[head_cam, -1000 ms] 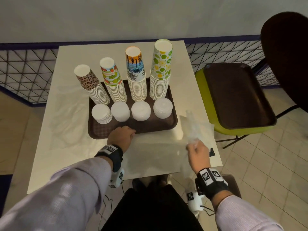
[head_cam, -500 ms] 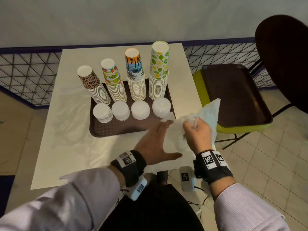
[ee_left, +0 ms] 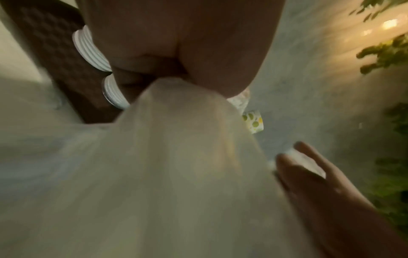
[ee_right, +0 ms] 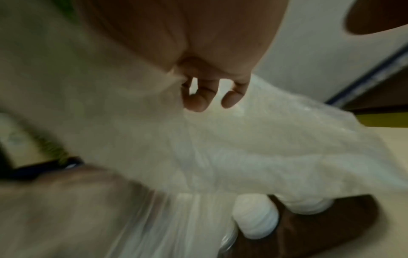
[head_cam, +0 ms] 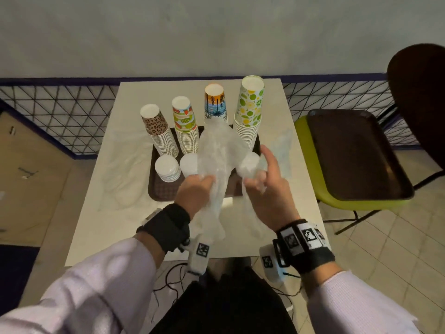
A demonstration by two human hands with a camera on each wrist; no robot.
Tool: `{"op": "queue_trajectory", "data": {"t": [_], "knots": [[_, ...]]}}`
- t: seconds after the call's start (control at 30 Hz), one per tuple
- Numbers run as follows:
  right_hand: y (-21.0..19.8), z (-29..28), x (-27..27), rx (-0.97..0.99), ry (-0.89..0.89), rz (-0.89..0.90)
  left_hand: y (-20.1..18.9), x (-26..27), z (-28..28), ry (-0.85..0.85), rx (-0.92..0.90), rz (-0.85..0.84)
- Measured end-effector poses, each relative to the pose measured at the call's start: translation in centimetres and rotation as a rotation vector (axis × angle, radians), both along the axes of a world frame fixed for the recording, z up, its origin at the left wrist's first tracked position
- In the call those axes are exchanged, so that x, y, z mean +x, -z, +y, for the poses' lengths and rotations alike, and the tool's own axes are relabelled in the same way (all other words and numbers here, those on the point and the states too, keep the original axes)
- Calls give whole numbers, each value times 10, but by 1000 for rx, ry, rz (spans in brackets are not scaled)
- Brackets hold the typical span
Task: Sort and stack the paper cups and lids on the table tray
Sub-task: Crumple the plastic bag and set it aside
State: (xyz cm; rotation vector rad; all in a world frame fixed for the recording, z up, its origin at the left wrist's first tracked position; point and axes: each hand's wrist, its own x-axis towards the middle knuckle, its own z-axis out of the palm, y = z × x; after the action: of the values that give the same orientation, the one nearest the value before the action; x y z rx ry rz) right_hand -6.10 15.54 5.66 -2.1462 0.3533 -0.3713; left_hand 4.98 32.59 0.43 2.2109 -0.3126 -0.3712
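Note:
Four upside-down cup stacks stand at the back of the brown tray (head_cam: 163, 189): leopard print (head_cam: 157, 131), fruit print (head_cam: 185, 124), palm print (head_cam: 215, 104), lime print (head_cam: 249, 109). White lid stacks (head_cam: 167, 167) sit in front of them; two are partly veiled by a clear plastic bag (head_cam: 218, 150). My left hand (head_cam: 197, 191) grips the bag's lower part. My right hand (head_cam: 262, 186) pinches the other side, index finger pointing up. In the left wrist view the bag (ee_left: 176, 157) fills the frame beside lids (ee_left: 88, 48). The right wrist view shows curled fingers (ee_right: 198, 99), the bag (ee_right: 243, 139) and lids (ee_right: 256, 218).
The white table (head_cam: 134, 92) carries crumpled clear plastic (head_cam: 125, 165) left of the tray and more plastic (head_cam: 281, 150) on the right. A green chair holding a second brown tray (head_cam: 354, 153) stands at right, a dark chair back (head_cam: 419, 92) beyond it. A wire fence (head_cam: 60, 116) runs behind.
The plastic bag has risen from the table's front right edge to above the tray. My left hand left the tray rim, lay flat on the bag, and now grips it.

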Motion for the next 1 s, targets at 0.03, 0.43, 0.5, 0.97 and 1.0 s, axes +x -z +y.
{"op": "queue_trajectory", "data": {"t": [0.03, 0.43, 0.5, 0.97, 1.0], "knots": [[2, 12, 3, -108, -110, -48, -4, 0, -1, -102, -86, 223], [23, 46, 19, 453, -313, -47, -25, -19, 21, 58, -600, 605], [26, 42, 15, 372, -207, -33, -17, -16, 25, -4, -450, 412], [20, 22, 38, 183, 43, 251, 0, -41, 56, 199, -165, 244], [22, 18, 37, 108, 40, 238, 11, -37, 67, 79, -70, 162]]}}
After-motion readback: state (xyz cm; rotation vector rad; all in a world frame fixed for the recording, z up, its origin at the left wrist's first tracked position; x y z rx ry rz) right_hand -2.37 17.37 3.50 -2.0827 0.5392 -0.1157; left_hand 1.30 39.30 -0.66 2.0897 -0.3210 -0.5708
